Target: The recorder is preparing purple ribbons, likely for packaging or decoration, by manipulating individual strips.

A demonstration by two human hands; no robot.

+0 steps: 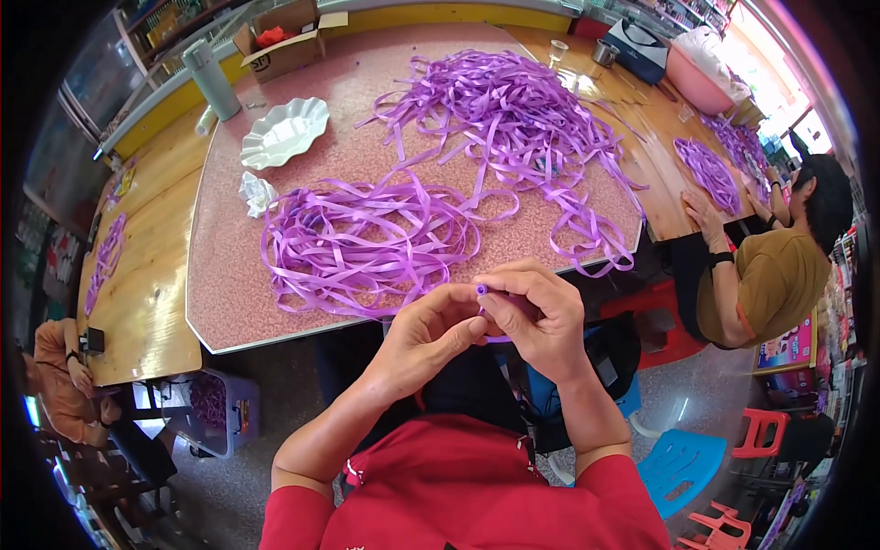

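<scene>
A pink speckled tabletop (229, 266) carries a purple ribbon heap (362, 243) just beyond the hands, a larger ribbon pile (509, 115) farther out, and a white scalloped dish (284, 131) far left.

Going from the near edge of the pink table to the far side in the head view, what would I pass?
Near heap of purple ribbon → crumpled white paper → white scalloped dish → grey-green bottle → open cardboard box.
</scene>
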